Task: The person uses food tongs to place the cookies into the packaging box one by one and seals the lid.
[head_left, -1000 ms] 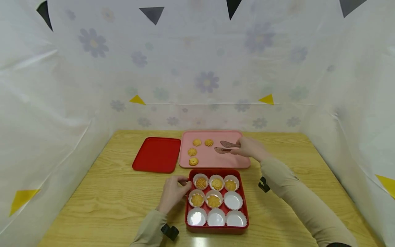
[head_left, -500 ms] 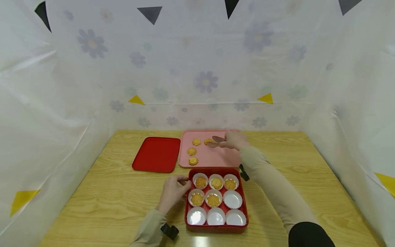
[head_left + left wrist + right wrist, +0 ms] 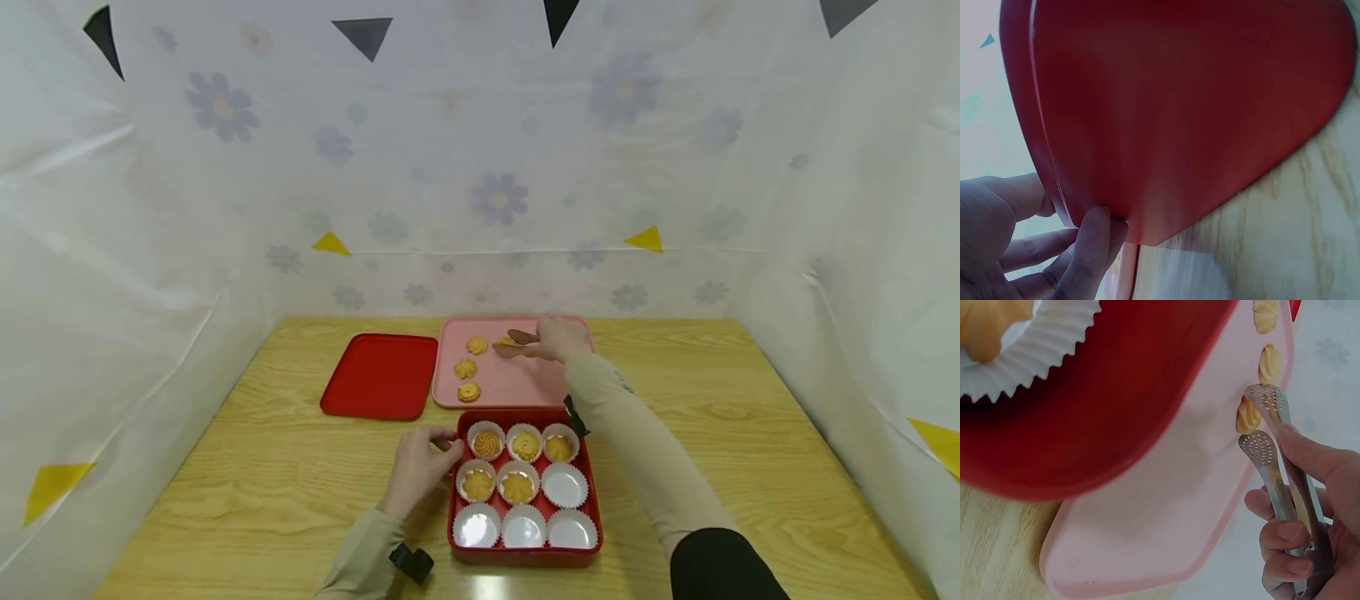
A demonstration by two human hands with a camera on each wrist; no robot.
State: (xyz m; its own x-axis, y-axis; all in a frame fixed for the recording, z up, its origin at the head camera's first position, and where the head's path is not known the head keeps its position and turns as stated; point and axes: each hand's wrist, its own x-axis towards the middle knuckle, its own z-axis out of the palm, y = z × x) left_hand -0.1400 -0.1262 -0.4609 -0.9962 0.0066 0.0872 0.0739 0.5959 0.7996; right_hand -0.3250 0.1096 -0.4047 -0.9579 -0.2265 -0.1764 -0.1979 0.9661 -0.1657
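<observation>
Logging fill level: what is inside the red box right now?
The red box holds nine white paper cups: five with cookies, four empty. The box floor beneath the cups is mostly covered.

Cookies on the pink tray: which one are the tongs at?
The back right cookie, farthest from the red lid. The tongs in the right hand bracket it; the other three lie apart to its left, untouched.
</observation>
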